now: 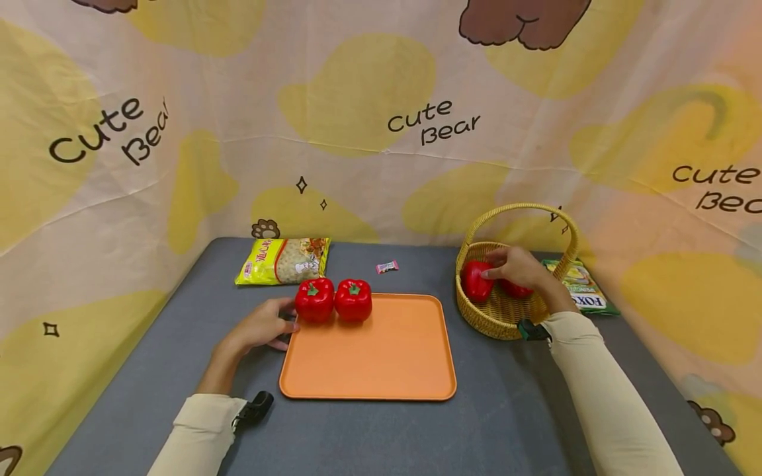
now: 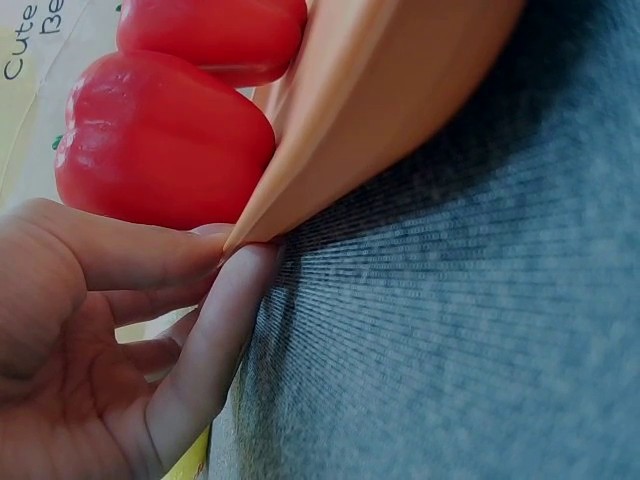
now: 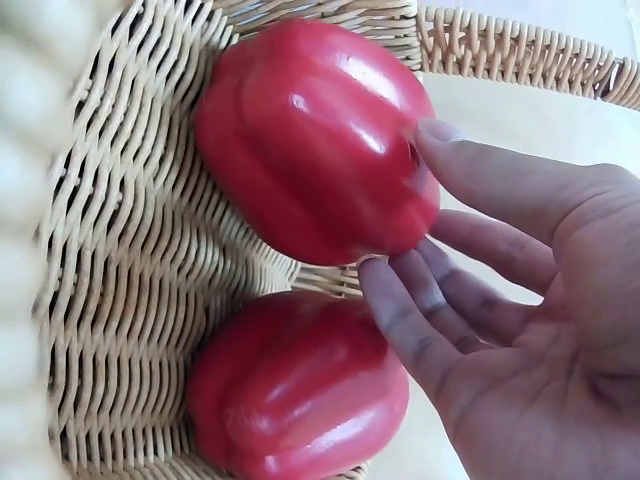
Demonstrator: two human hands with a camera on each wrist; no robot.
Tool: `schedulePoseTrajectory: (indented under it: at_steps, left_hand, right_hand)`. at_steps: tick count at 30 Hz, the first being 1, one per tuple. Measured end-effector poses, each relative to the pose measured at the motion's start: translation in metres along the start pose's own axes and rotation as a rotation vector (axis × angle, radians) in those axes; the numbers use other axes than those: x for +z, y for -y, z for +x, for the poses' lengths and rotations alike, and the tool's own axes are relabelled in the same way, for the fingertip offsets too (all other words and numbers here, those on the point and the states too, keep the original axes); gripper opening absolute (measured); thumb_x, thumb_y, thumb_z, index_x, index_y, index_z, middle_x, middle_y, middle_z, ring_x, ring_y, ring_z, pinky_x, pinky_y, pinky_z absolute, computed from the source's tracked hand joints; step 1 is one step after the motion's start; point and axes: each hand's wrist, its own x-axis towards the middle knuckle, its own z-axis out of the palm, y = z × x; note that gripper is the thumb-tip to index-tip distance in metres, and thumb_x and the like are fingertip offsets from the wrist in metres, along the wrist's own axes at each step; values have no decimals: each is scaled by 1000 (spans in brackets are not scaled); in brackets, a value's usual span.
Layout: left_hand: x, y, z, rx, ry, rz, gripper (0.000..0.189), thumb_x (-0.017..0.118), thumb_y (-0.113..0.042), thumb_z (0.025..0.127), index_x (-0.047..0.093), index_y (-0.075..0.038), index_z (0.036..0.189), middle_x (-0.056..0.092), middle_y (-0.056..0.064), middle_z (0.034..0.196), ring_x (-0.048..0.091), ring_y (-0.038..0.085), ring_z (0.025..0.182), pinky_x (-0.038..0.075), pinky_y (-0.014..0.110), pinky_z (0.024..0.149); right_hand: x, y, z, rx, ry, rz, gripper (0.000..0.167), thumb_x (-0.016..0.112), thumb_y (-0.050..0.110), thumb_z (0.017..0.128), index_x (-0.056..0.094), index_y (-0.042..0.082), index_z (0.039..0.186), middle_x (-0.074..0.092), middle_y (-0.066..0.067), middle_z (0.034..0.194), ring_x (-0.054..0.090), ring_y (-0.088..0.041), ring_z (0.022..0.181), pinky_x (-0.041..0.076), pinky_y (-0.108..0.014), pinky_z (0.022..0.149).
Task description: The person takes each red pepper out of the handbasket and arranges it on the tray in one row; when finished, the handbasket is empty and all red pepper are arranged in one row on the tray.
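Observation:
My left hand point(image 1: 262, 325) pinches the left rim of an orange tray point(image 1: 372, 363) between thumb and finger, as the left wrist view shows. On the tray's far left corner stand two red bell peppers, one pepper point(image 1: 314, 301) beside those fingers and another pepper point(image 1: 354, 301) to its right. Over at the right, my right hand point(image 1: 516, 268) reaches into a wicker basket point(image 1: 491, 328). Its thumb and fingertips grip a red bell pepper point(image 3: 315, 140) there. A second basket pepper point(image 3: 300, 385) lies just beside it, partly hidden by the hand in the head view.
A yellow snack bag point(image 1: 286, 261) lies behind the tray at the left. Near the table's back edge is a small pink packet point(image 1: 387, 266). The basket's tall handle point(image 1: 520, 206) arches above it, and a green packet point(image 1: 586, 291) sits to its right.

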Motion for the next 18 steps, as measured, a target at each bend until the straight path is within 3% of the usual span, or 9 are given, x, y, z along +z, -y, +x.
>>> schedulePoseTrajectory:
  at_steps: [9,18]
  left_hand:
    - [0,0,-1,3,-3,-7,62,68,-6,98,43,11,152,54,30,141,66,26,102,67,40,70]
    - [1,-1,-2,-6,-7,1,62,69,-8,97,44,10,151,55,29,141,66,25,101,67,39,70]
  right_hand:
    - [1,5,-5,26,26,-20,51,78,25,96,66,-7,134,68,-29,131,61,-47,126,47,-63,112]
    - [4,6,-15,-19,26,9,47,82,27,92,62,0,124,66,-26,130,60,-44,124,47,-62,110]
